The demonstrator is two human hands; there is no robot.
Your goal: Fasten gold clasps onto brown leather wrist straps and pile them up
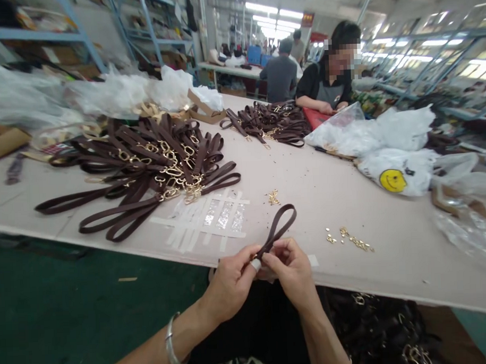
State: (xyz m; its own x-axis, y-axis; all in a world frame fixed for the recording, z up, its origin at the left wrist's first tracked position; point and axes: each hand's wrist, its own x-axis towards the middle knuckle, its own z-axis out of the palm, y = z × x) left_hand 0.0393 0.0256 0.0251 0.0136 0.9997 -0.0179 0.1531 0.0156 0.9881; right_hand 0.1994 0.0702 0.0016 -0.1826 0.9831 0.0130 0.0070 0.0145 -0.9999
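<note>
A looped dark brown leather strap (283, 218) stands up between my two hands at the table's front edge. My left hand (235, 278) pinches its lower end, the thumb showing a white covering at the tip. From the other side my right hand (290, 268) closes thumb and fingers on the same strap. The strap's lower end is mostly hidden by my fingers. Just beyond it lies a small heap of gold metal pieces (273, 197). To the right are more small gold pieces (360, 243).
A large pile of brown straps (146, 159) with gold clips covers the table's left. A second strap pile (270, 122) lies farther back, near a seated person (327, 73). White plastic bags (397, 166) stand at the right. Below the table edge is a box of dark straps (383, 326).
</note>
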